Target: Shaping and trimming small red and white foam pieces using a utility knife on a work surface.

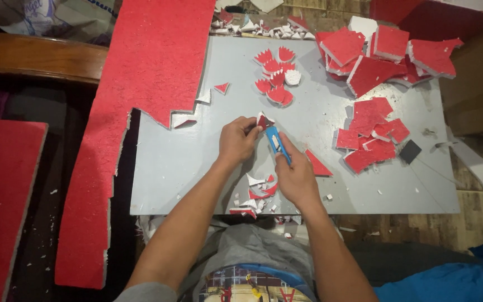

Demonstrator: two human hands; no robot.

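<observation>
Pinching a small red-and-white foam piece (264, 120) between thumb and fingertips of the left hand (237, 140), fingers curled tight around it, forearm coming up from the lower left. Gripping a blue utility knife (276, 144) in the right hand (296, 178), fist closed round the handle, tip pointed up at the foam piece and touching or just about touching its lower edge, hard to tell which. Both hands meeting over the middle of the grey board (185, 162) used as a work surface.

Sitting just under the hands, near the front edge: a little heap of red and white offcuts (255, 198). Lying just right of the knife hand: a red triangle scrap (317, 164). Further up: a cluster of cut crown-shaped pieces (276, 78). Off to the right: a stack of red foam squares (370, 134) with a small dark block (410, 151) beside it, and bigger broken chunks (384, 59) at the top right corner. Overlapping the left edge of the board: a long red foam sheet (141, 100) with a jagged cut side. Nothing crowding the hands.
</observation>
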